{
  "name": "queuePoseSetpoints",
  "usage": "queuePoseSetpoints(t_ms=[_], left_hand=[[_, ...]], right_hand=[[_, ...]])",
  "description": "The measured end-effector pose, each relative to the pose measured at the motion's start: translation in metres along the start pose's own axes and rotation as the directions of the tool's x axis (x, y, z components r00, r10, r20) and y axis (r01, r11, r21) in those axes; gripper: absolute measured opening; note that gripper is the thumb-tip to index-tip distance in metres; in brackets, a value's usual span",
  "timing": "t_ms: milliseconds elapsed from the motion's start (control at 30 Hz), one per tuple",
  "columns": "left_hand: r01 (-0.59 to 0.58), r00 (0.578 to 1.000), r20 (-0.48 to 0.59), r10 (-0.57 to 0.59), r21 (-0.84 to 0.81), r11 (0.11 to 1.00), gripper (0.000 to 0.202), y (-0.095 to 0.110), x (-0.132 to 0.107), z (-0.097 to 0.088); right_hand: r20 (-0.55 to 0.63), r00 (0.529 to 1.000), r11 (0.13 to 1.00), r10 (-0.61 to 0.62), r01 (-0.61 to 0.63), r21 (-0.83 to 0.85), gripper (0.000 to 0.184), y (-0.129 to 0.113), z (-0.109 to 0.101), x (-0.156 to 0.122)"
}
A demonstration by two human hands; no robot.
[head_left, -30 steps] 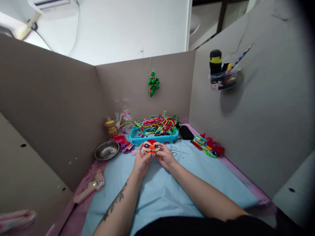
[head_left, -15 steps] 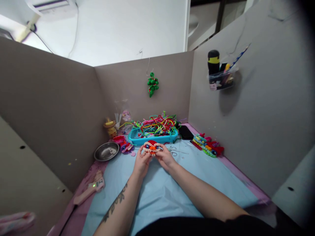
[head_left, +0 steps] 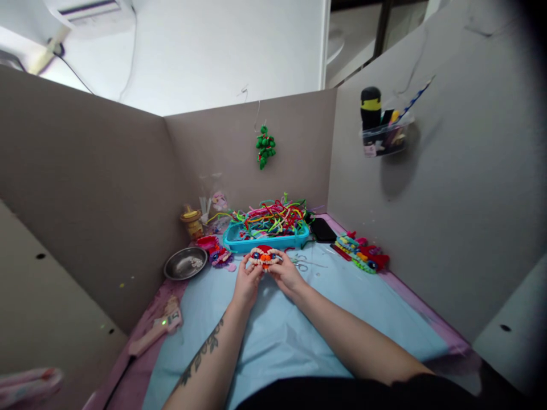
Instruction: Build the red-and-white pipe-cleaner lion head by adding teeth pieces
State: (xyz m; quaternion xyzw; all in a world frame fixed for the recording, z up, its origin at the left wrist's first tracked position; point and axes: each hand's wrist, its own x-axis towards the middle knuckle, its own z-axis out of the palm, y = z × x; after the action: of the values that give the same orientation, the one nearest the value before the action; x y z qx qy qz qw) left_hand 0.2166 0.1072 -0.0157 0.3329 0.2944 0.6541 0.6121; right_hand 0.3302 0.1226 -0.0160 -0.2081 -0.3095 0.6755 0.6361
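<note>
Between my hands is a small crocheted face piece, red on top with a cream edge, blue eyes and an orange middle. My left hand grips its left side, thumb below and fingers behind. On the opposite side my right hand pinches it the same way. The piece is held up above the light blue table cover. Just beyond it stands a turquoise tray heaped with colourful yarn strands. Scissors lie right of my right hand.
Left are a metal bowl with small white bits, a pink glue gun with a green light, and a purple crocheted piece. Right are a black phone and several crocheted pieces. Grey partitions enclose the table.
Almost nothing differs. Both hands keep their grip on the crocheted face piece, which has shifted only very slightly.
</note>
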Motion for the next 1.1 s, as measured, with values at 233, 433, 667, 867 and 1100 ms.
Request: queuePoseSetpoints(t_ms=[233,433,667,867,1100], left_hand=[[0.039,0.999,-0.008,-0.040,-0.136,0.990,0.037,0.007,0.001,-0.002],[0.136,0.990,0.066,-0.123,-0.249,0.959,0.023,0.014,0.001,-0.004],[0.143,0.989,0.067,-0.130,-0.249,0.958,0.028,0.011,0.003,-0.007],[0.159,0.987,0.074,-0.144,-0.267,0.951,0.027,0.008,0.006,-0.009],[0.177,0.982,0.101,-0.158,-0.228,0.957,0.029,0.005,0.003,-0.006]], right_hand=[[0.090,0.994,0.990,0.069,-0.080,0.115,0.041,-0.010,-0.002,0.000],[0.062,0.993,0.986,0.103,-0.110,0.125,0.030,-0.014,-0.002,-0.001],[0.056,0.996,0.992,0.070,-0.076,0.104,0.035,-0.012,0.000,-0.004],[0.064,0.997,0.997,0.035,-0.039,0.073,0.039,-0.006,-0.002,-0.002],[0.011,1.000,1.000,-0.015,0.015,-0.002,0.047,-0.001,-0.004,0.000]])
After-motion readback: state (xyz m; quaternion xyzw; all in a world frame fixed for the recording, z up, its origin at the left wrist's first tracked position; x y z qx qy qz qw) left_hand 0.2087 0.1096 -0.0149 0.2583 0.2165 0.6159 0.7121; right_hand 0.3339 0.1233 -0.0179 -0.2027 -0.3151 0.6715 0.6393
